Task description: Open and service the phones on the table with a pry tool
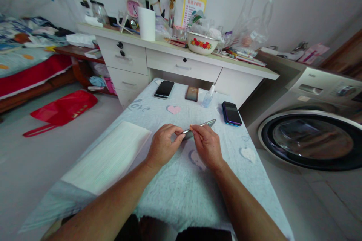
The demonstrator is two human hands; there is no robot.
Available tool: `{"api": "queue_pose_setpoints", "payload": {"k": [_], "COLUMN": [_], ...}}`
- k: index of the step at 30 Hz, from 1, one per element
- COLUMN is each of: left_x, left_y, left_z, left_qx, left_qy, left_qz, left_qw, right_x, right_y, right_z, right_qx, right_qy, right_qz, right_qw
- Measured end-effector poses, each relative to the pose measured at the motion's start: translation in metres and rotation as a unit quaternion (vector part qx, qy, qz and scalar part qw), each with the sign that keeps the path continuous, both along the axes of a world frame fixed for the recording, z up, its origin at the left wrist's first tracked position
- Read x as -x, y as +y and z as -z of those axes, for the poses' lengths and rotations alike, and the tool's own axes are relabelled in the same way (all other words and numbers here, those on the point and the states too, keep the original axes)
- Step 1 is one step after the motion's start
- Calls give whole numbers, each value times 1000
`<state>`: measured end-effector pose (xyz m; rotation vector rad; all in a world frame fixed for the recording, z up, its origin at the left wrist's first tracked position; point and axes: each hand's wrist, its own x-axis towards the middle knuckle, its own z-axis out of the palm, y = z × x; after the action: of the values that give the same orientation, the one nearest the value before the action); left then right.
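Note:
A slim phone (208, 123), tilted with its edge toward me, is held just above the cloth-covered table (169, 180). My left hand (164, 144) pinches its left end between thumb and fingers. Closed in a pinch, my right hand (207, 144) is at the phone's near edge; whether something small is between its fingertips cannot be made out. Beyond my hands lie a black phone (164, 89), a small pixelated brown item (192, 93) and a clear spray bottle (208, 97). A dark phone with a blue-purple edge (232, 113) rests to the right.
White paper or cloth (110, 154) lies along the table's left side. Behind stands a white desk (183, 66) bearing a flowered bowl (202, 43) and a white paper roll (147, 24). A washing machine (308, 120) is at right. A red bag (63, 109) lies on the floor.

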<state>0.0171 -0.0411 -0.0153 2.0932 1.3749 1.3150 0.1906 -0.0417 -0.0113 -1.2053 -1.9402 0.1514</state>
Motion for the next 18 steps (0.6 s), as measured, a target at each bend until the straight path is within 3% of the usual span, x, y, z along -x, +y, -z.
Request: {"api": "queue_pose_setpoints", "payload": {"k": [8,18], "left_x": [0,0], "left_y": [0,-1], "left_z": [1,-1], "left_qx": [1,-2], "left_qy": [-1,0], "left_qz": [1,-1], "left_qw": [1000,1000], "right_x": [-3,-17], "right_y": [2,10], "right_z": [2,-1], "right_qx": [0,-20], "right_qy": [-3,-11], "right_qz": [9,76], "right_qw": [1000,997]}}
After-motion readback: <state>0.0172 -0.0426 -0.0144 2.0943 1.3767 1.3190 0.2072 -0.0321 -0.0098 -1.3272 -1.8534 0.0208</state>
